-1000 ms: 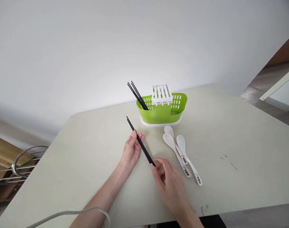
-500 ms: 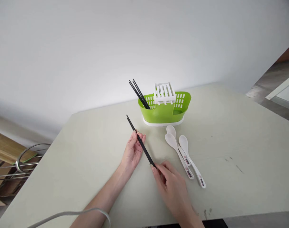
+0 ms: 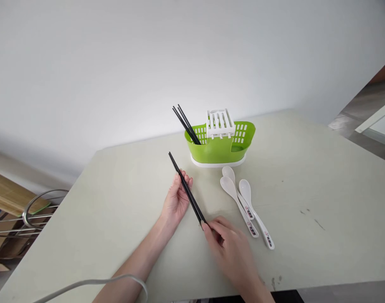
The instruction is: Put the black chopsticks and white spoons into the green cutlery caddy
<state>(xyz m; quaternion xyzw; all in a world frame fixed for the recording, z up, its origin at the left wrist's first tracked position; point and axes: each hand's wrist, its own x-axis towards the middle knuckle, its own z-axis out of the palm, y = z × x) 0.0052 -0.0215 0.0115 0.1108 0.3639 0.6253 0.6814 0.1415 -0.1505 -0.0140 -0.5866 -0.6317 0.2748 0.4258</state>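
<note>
A pair of black chopsticks [image 3: 192, 200] slants across the center of the frame, tips toward the upper left, gripped at both ends of its lower length. The left hand [image 3: 176, 198] closes thumb and curled fingers around the middle, seemingly as a support; the right hand [image 3: 230, 248] pinches the thicker ends, likely keeping them aligned. Just right lie three glossy white spoons [image 3: 244, 191], oval-bowled, with printed handles. Above center, a green slotted plastic caddy [image 3: 217, 153] stands on its white base, more slim chopsticks [image 3: 186, 126] leaning in its left compartment, whose wall appears to prop them. A smooth pale table [image 3: 132, 176] meets a plain wall [image 3: 148, 63] behind.
</note>
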